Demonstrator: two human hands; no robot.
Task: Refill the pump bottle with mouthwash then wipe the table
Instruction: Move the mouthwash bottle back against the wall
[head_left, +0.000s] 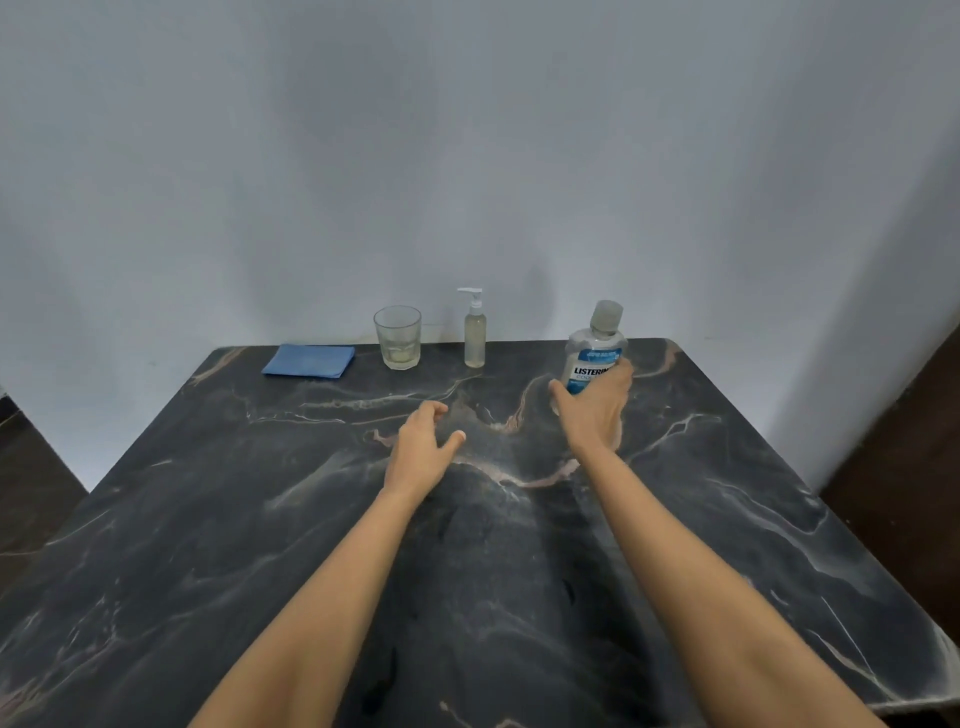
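A clear mouthwash bottle (596, 348) with a blue label and a capped top stands at the far right of the dark marble table (208, 545). My right hand (592, 408) is wrapped around its lower half. A slim pump bottle (475, 335) with a white pump head and pale liquid stands upright at the far edge, left of the mouthwash. My left hand (422, 446) hovers over the table's middle, fingers curled apart, holding nothing. A folded blue cloth (310, 360) lies flat at the far left.
A drinking glass (398, 336) stands between the cloth and the pump bottle, close to the pale wall behind the table. Dark floor shows past the table's left and right edges.
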